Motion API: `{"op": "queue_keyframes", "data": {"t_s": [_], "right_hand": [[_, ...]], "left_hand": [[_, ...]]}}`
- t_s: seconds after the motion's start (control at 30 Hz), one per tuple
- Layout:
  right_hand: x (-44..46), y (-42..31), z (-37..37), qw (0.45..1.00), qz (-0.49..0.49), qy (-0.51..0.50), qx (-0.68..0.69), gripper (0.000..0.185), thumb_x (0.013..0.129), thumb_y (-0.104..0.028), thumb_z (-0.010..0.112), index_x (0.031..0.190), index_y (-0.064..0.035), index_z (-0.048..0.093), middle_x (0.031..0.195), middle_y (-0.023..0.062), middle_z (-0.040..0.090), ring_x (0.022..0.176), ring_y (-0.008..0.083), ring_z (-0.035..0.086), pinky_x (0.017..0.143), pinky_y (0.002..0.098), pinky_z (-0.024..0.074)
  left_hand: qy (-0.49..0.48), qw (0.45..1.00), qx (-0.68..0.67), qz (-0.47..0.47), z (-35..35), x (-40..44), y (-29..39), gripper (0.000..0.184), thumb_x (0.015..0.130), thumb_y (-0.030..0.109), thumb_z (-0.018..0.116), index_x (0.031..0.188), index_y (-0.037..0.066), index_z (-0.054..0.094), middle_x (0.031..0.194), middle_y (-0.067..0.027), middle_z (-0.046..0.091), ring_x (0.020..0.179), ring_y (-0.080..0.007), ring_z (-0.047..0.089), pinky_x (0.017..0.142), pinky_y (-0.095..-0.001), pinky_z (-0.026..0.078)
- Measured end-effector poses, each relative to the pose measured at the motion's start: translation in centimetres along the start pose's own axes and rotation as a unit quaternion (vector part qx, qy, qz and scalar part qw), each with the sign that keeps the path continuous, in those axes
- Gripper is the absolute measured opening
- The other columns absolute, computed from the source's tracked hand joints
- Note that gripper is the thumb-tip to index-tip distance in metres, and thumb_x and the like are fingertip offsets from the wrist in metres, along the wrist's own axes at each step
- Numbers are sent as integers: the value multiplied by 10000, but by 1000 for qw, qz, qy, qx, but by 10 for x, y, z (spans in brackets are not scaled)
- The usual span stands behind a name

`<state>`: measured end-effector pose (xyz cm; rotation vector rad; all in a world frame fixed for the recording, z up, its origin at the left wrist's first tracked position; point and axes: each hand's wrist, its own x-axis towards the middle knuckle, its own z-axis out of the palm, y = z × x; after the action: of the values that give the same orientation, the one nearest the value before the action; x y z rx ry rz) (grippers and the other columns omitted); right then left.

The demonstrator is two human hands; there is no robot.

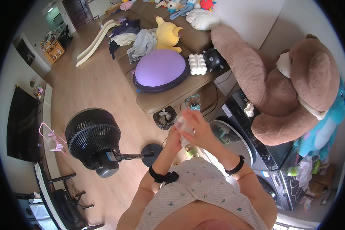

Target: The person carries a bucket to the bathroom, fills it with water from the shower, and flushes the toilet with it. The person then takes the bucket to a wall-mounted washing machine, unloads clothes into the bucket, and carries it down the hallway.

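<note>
In front of my waist, both hands meet around a whitish, partly see-through item [185, 127], perhaps tissue or thin plastic; its kind is unclear. My left hand [174, 139] grips its lower left side. My right hand [195, 127] closes on it from the right, its raised fingers slightly blurred. Just beyond the hands, a small black-lined trash bin [158, 124] holds crumpled white scraps. To the right of my right hand is a round appliance door [246, 147], swung out from a washing machine.
A black fan [92, 136] stands left on a round base [152, 155]. Ahead is a brown sofa [149, 102] bearing a purple balance dome [161, 68], clothes and plush toys. A huge brown teddy bear [280, 92] sits on the dark machine [237, 109] at right.
</note>
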<state>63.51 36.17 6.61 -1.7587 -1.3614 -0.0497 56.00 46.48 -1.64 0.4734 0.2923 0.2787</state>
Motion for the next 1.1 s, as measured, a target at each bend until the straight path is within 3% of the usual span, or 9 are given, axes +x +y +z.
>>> {"op": "queue_keyframes", "data": {"t_s": [0.1,0.23,0.3,0.43,0.5,0.6,0.7,0.97,1.1], "right_hand": [[6,24,-16,994,60,49,-72,599,756,-157,719,1295,-48,482,1246,179,477,1104,339,554,893,351,494],[-12,68,-35,892,264,115,348,575,847,-298,655,1319,-37,455,1261,142,492,1103,297,555,940,385,467],[-20,68,-45,593,321,77,734,581,895,-441,530,1303,-32,470,1179,149,543,1082,281,554,970,377,438],[-44,80,-29,510,308,45,802,649,907,-507,440,1339,-24,402,1100,137,598,966,242,581,907,339,446],[-47,77,-18,507,330,63,794,596,912,-447,476,1331,-31,400,1075,104,592,929,208,578,864,330,457],[-49,64,7,819,347,29,456,503,824,-259,640,1239,-42,458,1046,68,557,917,162,563,830,299,467],[-55,65,20,913,292,27,284,533,736,-151,767,1178,-47,488,1043,53,533,903,137,548,799,280,477],[-87,143,-9,840,401,185,315,586,699,-63,782,1162,-51,423,1061,84,526,948,153,544,828,294,481],[-119,174,-11,793,464,129,373,639,697,-33,771,1196,-63,373,1075,107,506,988,170,546,853,309,481]], "left_hand": [[35,996,63,-52,-2,-5,-3,254,942,115,513,1181,31,541,1142,-111,604,992,-199,621,819,-323,528],[33,996,70,-48,-6,-10,11,221,941,132,525,1144,52,560,1003,-121,646,898,-218,651,798,-343,542],[33,997,58,-24,-13,-6,16,218,944,138,525,1140,50,563,1010,-113,645,904,-209,648,801,-342,538],[99,990,95,26,-15,-1,20,206,933,117,548,1117,30,577,1023,-51,651,919,-135,631,807,-276,508],[103,980,146,88,-13,6,12,190,921,115,567,1093,36,589,978,-32,646,874,-109,614,762,-253,495],[111,960,227,118,-5,14,-8,161,897,116,602,1038,38,610,890,-2,630,798,-63,574,702,-219,462],[104,939,301,131,-13,23,-27,146,874,108,630,996,29,620,819,11,616,747,-44,552,677,-193,433],[103,937,294,-161,-78,24,-30,188,882,134,629,1033,26,601,877,-17,617,795,-92,586,699,-229,464],[199,961,154,-110,-198,55,-62,213,895,116,602,1083,30,555,948,-41,614,846,-138,608,733,-278,498]]}}
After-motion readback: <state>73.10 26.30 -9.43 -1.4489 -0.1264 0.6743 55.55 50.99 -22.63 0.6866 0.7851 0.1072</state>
